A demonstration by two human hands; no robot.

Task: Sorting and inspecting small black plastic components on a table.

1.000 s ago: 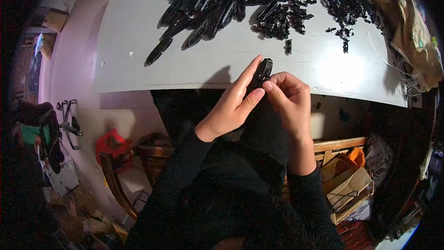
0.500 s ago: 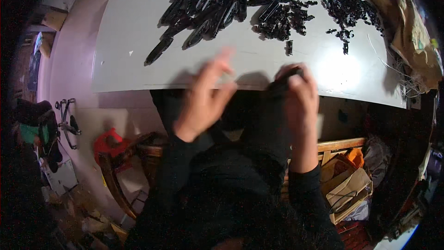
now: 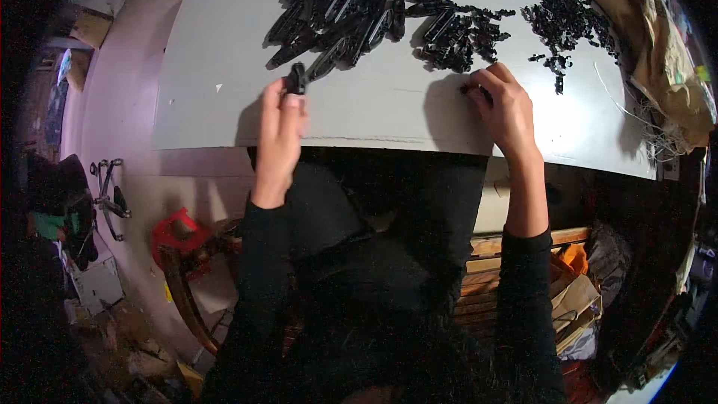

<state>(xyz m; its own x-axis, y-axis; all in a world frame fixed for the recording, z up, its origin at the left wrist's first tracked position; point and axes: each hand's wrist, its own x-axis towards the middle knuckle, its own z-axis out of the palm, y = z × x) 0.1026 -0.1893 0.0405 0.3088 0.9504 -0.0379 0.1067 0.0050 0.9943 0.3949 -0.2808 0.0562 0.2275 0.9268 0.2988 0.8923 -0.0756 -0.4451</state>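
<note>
My left hand is raised over the left part of the table's near edge, closed around a long black plastic piece that points away from me. Just beyond it lies a heap of similar long, glossy black plastic pieces. My right hand is down at the white tabletop, thumb and fingers pinched on a small black plastic piece, mostly covered by the fingers. Right behind these fingertips is a pile of small black plastic parts.
A larger spread of small black parts covers the far right of the white table. Brown paper sacking and tangled pale strands line the right edge. Below stand a wooden bench and a red plastic object.
My left hand has moved left and taken up the long piece that lay apart from the heap. My right hand has reached forward to the lone small piece beside the small-parts pile.
</note>
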